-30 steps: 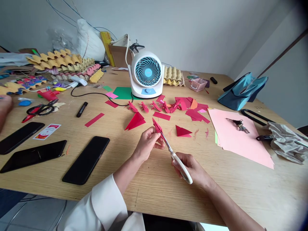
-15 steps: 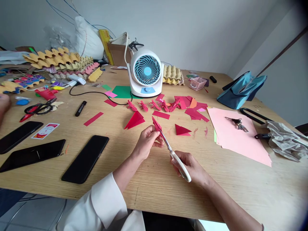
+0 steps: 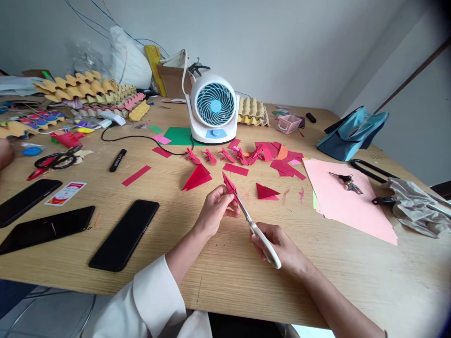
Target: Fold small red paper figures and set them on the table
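Note:
Between the fingertips of my left hand (image 3: 217,210) is a small folded piece of red paper (image 3: 229,183), its pointed end upward. My right hand (image 3: 276,246) grips white-handled scissors (image 3: 265,245), whose blades meet the lower part of that paper beside my left fingers. Beyond my hands lie a folded red paper triangle (image 3: 267,191) on the right and a larger folded red piece (image 3: 197,176) on the left. A row of several small red folded paper figures (image 3: 226,154) runs in front of the fan, next to red scraps (image 3: 286,167).
A white fan (image 3: 215,108) stands at the back centre. Several black phones (image 3: 124,234) lie at left, near black scissors (image 3: 58,159) and a marker (image 3: 118,160). Pink sheets (image 3: 348,206) with keys (image 3: 347,182) are at right. Another person's hand (image 3: 5,154) shows at the left edge.
The view has shifted very slightly. Both hands, the red paper and the scissors keep nearly the same positions.

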Tool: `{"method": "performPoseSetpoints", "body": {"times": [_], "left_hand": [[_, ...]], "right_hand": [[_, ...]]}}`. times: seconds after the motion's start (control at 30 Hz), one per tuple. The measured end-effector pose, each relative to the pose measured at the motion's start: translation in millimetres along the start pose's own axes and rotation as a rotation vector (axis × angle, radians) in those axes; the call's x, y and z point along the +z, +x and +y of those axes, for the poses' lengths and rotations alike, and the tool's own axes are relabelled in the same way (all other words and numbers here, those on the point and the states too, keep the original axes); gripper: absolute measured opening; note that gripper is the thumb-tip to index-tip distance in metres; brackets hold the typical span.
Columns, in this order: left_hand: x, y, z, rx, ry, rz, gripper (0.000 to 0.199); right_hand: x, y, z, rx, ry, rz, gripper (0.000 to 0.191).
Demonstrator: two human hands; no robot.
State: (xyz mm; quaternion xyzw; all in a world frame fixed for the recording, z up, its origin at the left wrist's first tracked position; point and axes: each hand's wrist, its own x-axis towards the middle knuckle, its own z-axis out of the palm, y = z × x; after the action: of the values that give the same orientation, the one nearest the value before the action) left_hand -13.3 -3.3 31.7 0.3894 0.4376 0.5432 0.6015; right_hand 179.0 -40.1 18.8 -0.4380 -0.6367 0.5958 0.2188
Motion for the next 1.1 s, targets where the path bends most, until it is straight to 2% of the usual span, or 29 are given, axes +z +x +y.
{"method": "performPoseSetpoints", "body": {"times": [1.1], "left_hand": [[-0.8,0.5,-3.5,0.050,-0.002,0.000,0.018]], "right_hand": [[-0.4,-0.2,6.2,-0.035,0.032,-0.014,0.044]]}}
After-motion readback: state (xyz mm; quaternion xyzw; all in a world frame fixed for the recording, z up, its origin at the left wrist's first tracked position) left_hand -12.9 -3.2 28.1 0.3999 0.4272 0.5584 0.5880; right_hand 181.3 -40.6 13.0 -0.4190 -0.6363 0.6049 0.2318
